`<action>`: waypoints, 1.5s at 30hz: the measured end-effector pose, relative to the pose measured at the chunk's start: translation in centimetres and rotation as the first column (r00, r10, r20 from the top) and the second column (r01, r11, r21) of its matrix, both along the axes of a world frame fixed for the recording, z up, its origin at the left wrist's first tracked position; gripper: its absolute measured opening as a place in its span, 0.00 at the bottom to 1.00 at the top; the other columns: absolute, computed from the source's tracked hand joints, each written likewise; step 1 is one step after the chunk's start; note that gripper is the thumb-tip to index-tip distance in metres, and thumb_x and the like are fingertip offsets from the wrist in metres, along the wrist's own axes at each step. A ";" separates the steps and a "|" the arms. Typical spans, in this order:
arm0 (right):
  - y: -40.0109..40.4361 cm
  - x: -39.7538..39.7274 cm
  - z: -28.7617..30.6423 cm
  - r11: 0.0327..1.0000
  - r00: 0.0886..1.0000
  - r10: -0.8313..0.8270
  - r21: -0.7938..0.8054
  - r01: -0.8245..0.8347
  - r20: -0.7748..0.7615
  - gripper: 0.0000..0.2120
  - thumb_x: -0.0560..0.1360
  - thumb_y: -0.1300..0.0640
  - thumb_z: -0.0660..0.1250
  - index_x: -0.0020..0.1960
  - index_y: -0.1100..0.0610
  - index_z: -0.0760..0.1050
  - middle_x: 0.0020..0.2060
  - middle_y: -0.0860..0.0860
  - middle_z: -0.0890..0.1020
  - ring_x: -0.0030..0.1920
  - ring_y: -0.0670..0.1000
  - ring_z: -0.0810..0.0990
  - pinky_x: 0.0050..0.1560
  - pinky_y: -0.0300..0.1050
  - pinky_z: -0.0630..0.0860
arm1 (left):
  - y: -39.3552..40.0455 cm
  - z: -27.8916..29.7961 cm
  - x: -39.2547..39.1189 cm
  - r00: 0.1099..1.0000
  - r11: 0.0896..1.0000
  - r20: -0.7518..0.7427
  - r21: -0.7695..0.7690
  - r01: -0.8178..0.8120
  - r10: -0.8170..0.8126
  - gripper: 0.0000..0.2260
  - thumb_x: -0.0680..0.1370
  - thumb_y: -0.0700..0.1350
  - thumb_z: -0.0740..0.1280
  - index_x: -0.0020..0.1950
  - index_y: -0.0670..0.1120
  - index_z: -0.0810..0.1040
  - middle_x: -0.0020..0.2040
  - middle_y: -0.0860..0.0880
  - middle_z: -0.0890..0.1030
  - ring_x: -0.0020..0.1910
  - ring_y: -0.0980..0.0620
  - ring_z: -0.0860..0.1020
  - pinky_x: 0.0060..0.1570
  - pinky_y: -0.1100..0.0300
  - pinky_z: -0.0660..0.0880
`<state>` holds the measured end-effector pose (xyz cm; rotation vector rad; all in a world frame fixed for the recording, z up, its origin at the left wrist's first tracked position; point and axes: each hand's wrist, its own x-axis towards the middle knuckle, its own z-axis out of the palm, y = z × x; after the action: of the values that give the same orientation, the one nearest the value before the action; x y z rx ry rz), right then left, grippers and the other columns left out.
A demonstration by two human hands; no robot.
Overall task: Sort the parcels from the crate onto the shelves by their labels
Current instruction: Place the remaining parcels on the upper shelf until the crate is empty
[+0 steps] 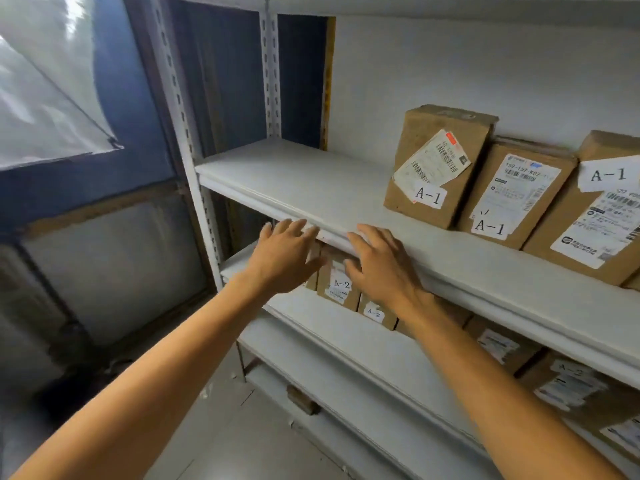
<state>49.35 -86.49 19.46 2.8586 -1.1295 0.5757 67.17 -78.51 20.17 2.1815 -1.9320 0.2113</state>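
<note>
Both hands [287, 258] [381, 265] reach toward A-2 parcel [341, 285] under shelf [311, 188]

1. Your white metal shelving unit [211, 216] w/ perforated uprights carries everything here.
2. Upper white shelf board [294, 181]: three brown cardboard parcels w/ "A-1" labels [437, 168] stand side by side at the right, touching each other; left half bare.
3. Middle white shelf board [346, 337]: brown cardboard parcels w/ "A-2" labels [337, 285] in a row, running right, partly hidden under the upper board.
4. Lower white shelf board [363, 420]: contents can't be told.
</note>
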 end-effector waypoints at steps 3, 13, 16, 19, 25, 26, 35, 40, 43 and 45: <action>2.4 1.6 -1.5 0.981 0.981 0.195 -0.003 -0.195 0.018 0.22 0.77 0.52 0.67 0.68 0.59 0.74 0.68 0.58 0.74 0.66 0.61 0.73 0.66 0.55 0.71 | 6.2 -0.8 0.2 0.986 0.986 0.024 -0.047 -0.163 0.164 0.27 0.79 0.60 0.63 0.75 0.49 0.67 0.74 0.45 0.69 0.73 0.42 0.66 0.73 0.40 0.62; 21.1 2.0 -10.2 0.651 0.660 0.750 0.217 -0.727 -0.040 0.27 0.75 0.49 0.66 0.71 0.58 0.72 0.67 0.59 0.75 0.65 0.63 0.74 0.61 0.58 0.75 | 34.0 -11.5 -10.4 0.582 0.582 -0.055 0.171 -0.795 0.811 0.29 0.73 0.60 0.66 0.70 0.47 0.74 0.69 0.40 0.74 0.68 0.38 0.71 0.67 0.44 0.67; 28.9 1.6 -11.1 0.485 0.482 0.873 0.239 -0.841 -0.076 0.27 0.77 0.48 0.66 0.74 0.56 0.69 0.70 0.59 0.73 0.67 0.62 0.72 0.62 0.59 0.75 | 42.2 -12.7 -15.3 0.393 0.402 -0.083 0.202 -0.893 0.916 0.28 0.74 0.60 0.63 0.71 0.49 0.73 0.72 0.41 0.71 0.71 0.39 0.68 0.71 0.45 0.64; 37.5 0.3 -11.4 0.289 0.268 0.956 0.245 -0.926 -0.114 0.29 0.78 0.48 0.65 0.77 0.54 0.64 0.74 0.57 0.68 0.70 0.62 0.68 0.65 0.58 0.72 | 50.4 -13.6 -20.4 0.166 0.191 -0.132 0.206 -0.960 0.977 0.28 0.77 0.58 0.65 0.74 0.51 0.68 0.76 0.43 0.65 0.75 0.41 0.62 0.74 0.46 0.59; 54.5 -3.9 -11.5 -0.047 -0.083 0.987 0.251 -0.967 -0.137 0.31 0.78 0.50 0.63 0.78 0.52 0.61 0.76 0.56 0.64 0.73 0.61 0.64 0.68 0.55 0.69 | 65.0 -13.8 -31.0 -0.199 -0.158 -0.196 0.203 -0.966 0.960 0.28 0.74 0.53 0.69 0.73 0.48 0.70 0.73 0.43 0.69 0.71 0.40 0.66 0.71 0.49 0.63; 57.3 -4.9 -11.5 -0.095 -0.133 0.981 0.252 -0.963 -0.139 0.31 0.77 0.50 0.64 0.78 0.51 0.60 0.76 0.56 0.64 0.73 0.60 0.64 0.68 0.54 0.69 | 67.3 -13.8 -32.9 -0.254 -0.213 -0.207 0.201 -0.956 0.945 0.28 0.73 0.52 0.70 0.72 0.47 0.72 0.71 0.43 0.71 0.70 0.40 0.68 0.69 0.50 0.66; 79.1 -16.1 -13.2 -0.410 -0.468 0.872 0.306 -0.859 -0.144 0.30 0.78 0.48 0.64 0.77 0.52 0.62 0.73 0.57 0.66 0.70 0.63 0.65 0.68 0.58 0.68 | 84.4 -15.0 -49.2 -0.600 -0.529 -0.198 0.315 -0.788 0.775 0.32 0.74 0.47 0.70 0.77 0.49 0.63 0.78 0.46 0.60 0.75 0.41 0.61 0.74 0.46 0.61; 87.1 -20.4 -14.3 -0.448 -0.531 0.832 0.369 -0.814 -0.162 0.32 0.76 0.50 0.65 0.78 0.51 0.60 0.74 0.56 0.64 0.71 0.62 0.65 0.67 0.58 0.69 | 90.9 -15.4 -55.2 -0.658 -0.610 -0.164 0.265 -0.747 0.735 0.30 0.73 0.52 0.71 0.74 0.48 0.68 0.75 0.44 0.67 0.71 0.39 0.68 0.70 0.47 0.66; 90.9 -21.3 -14.7 -0.457 -0.555 0.818 0.413 -0.787 -0.152 0.30 0.76 0.50 0.64 0.77 0.52 0.61 0.74 0.55 0.65 0.71 0.62 0.65 0.67 0.58 0.70 | 94.0 -15.9 -57.2 -0.686 -0.642 -0.153 0.256 -0.723 0.711 0.30 0.73 0.54 0.71 0.72 0.46 0.71 0.72 0.42 0.71 0.70 0.39 0.71 0.69 0.47 0.68; 93.1 -21.5 -15.3 -0.458 -0.575 0.804 0.458 -0.762 -0.152 0.29 0.77 0.52 0.65 0.76 0.53 0.62 0.74 0.55 0.65 0.71 0.62 0.65 0.65 0.59 0.72 | 95.9 -16.9 -58.2 -0.707 -0.655 -0.139 0.288 -0.698 0.693 0.32 0.73 0.58 0.69 0.74 0.47 0.69 0.73 0.42 0.70 0.71 0.41 0.69 0.70 0.47 0.67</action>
<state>27.87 6.63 4.15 2.6049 2.0473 -0.5020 9.02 17.36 3.29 2.6548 1.3151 0.0376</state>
